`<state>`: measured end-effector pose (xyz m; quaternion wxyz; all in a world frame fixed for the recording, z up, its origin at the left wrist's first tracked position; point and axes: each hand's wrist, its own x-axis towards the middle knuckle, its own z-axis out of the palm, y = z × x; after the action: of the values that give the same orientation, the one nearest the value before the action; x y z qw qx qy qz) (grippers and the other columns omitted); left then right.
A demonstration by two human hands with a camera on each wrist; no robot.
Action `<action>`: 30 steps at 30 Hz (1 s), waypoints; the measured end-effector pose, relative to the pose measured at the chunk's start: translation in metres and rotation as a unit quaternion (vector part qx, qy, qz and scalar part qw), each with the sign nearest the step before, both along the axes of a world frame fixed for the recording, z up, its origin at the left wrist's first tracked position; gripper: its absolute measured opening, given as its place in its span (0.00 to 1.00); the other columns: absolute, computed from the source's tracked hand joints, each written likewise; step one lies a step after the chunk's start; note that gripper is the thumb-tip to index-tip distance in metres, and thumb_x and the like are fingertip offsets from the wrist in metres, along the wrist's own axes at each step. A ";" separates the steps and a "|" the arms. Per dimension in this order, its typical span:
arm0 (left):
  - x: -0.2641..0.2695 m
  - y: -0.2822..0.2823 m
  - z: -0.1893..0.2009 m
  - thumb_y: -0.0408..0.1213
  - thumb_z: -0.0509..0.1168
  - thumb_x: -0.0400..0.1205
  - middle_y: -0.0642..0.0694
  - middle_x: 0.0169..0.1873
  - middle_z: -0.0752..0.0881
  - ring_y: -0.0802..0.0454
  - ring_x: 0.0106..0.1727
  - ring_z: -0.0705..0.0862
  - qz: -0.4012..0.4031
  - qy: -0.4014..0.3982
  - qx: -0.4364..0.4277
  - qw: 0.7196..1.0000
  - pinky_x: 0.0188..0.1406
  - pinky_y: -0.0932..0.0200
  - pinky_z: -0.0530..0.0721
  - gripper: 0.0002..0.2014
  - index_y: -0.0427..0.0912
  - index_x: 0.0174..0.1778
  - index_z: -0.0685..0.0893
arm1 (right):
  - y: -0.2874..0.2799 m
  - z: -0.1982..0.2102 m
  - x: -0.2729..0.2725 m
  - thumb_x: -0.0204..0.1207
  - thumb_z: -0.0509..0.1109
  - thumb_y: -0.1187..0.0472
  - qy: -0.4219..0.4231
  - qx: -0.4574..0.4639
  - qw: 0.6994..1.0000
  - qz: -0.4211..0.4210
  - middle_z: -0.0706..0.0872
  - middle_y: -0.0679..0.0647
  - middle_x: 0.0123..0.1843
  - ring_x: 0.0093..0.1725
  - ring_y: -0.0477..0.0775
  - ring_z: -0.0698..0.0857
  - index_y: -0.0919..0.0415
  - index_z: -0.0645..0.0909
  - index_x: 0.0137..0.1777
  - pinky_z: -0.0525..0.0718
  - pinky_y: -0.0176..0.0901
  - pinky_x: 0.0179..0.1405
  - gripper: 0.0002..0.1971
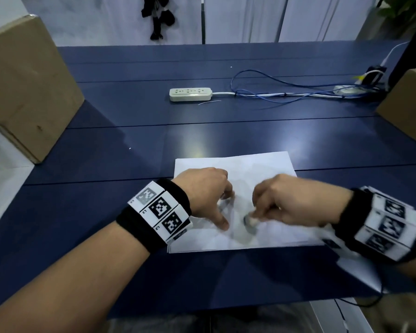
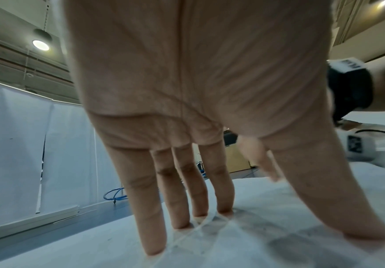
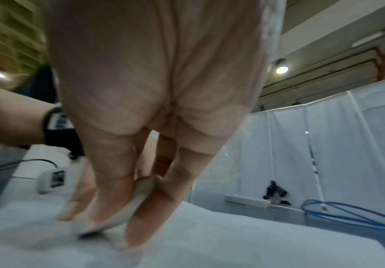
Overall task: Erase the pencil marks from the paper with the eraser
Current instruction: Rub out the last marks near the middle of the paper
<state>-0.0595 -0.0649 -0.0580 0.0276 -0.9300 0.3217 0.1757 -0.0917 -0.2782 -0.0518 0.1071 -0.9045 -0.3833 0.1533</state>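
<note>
A white sheet of paper (image 1: pixel 255 169) lies on the dark blue table (image 1: pixel 130 212) in front of me. Grey pencil marks (image 1: pixel 246 234) smear its middle, and show as a faint grey grid (image 2: pixel 267 234) in the left wrist view. My left hand (image 1: pixel 207 195) presses the paper flat with straight, spread fingers (image 2: pixel 150 226). My right hand (image 1: pixel 286 203), blurred, pinches a small whitish eraser (image 1: pixel 251 221) between thumb and fingers. The eraser (image 3: pixel 127 204) touches the paper (image 3: pixel 232 244) just right of my left thumb.
A white power strip (image 1: pixel 190 94) lies mid-table, with blue and white cables (image 1: pixel 286 92) running to the right. Cardboard boxes stand at the left (image 1: pixel 22 87) and right (image 1: pixel 408 104) table edges. White partition panels (image 1: pixel 238 18) close off the back.
</note>
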 end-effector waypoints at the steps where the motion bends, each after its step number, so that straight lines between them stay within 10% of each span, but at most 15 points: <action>1: 0.000 0.000 0.000 0.67 0.75 0.65 0.57 0.55 0.78 0.55 0.54 0.78 -0.001 0.001 -0.002 1.000 0.39 0.57 0.74 0.34 0.55 0.64 0.82 | 0.000 0.000 0.009 0.76 0.74 0.59 -0.021 0.005 0.999 -0.025 0.89 0.47 0.47 0.43 0.46 0.84 0.52 0.91 0.46 0.78 0.30 0.46 0.04; 13: 0.002 -0.001 0.000 0.68 0.75 0.64 0.58 0.53 0.77 0.54 0.54 0.78 0.001 -0.002 0.003 1.000 0.40 0.55 0.78 0.34 0.55 0.62 0.82 | 0.002 0.007 0.011 0.78 0.72 0.58 -0.028 -0.065 0.995 -0.065 0.89 0.45 0.60 0.60 0.49 0.83 0.44 0.80 0.72 0.75 0.34 0.59 0.22; 16: 0.001 0.000 0.000 0.68 0.75 0.64 0.58 0.55 0.77 0.54 0.57 0.79 0.000 -0.003 -0.001 1.000 0.43 0.55 0.79 0.36 0.55 0.65 0.82 | -0.003 0.003 0.023 0.78 0.72 0.53 -0.057 -0.050 0.995 -0.058 0.91 0.47 0.54 0.56 0.54 0.85 0.44 0.85 0.65 0.83 0.47 0.57 0.15; 30: 0.002 -0.002 0.000 0.68 0.75 0.63 0.57 0.52 0.78 0.54 0.53 0.80 -0.004 -0.009 0.006 1.000 0.39 0.57 0.77 0.32 0.55 0.58 0.83 | 0.003 -0.002 0.000 0.75 0.70 0.60 -0.030 -0.027 0.999 0.030 0.88 0.50 0.51 0.54 0.54 0.84 0.49 0.87 0.61 0.78 0.41 0.55 0.15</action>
<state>-0.0573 -0.0668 -0.0579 0.0369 -0.9301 0.3238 0.1695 -0.0921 -0.2756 -0.0542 0.0659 -0.8993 -0.4092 0.1394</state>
